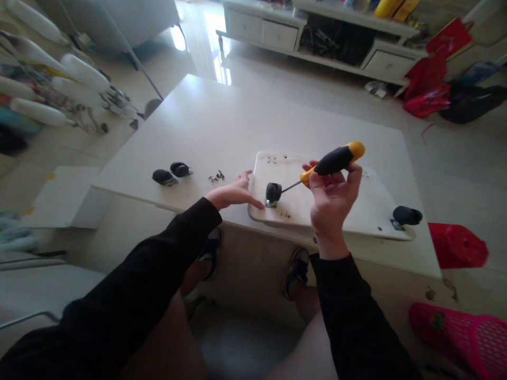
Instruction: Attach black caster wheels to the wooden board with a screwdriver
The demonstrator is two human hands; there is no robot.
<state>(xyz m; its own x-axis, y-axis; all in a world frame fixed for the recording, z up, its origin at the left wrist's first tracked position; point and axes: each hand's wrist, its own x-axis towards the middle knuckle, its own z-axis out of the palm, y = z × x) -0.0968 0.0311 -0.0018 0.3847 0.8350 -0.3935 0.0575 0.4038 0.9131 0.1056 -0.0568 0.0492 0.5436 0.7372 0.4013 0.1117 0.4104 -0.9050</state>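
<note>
In my right hand (332,198) is a screwdriver (335,159) with a yellow and black handle. Its shaft slants down to the left and its tip reaches a black caster wheel (273,191) on the near left corner of a white board (301,203). My left hand (236,192) rests at the board's left edge, fingers spread, thumb close to the caster's metal plate. Another caster (407,215) sits on the board's near right corner. Two loose casters, one nearer (162,177) and one farther (180,169), lie left of my hand, beside several small screws (216,177).
The board lies on a white table (209,121). Beyond it stands a white cabinet (273,32) with drawers. A red stool (455,245) and a pink basket (463,335) are at the right. On the left are a white box (67,198) and white padded bars (85,74).
</note>
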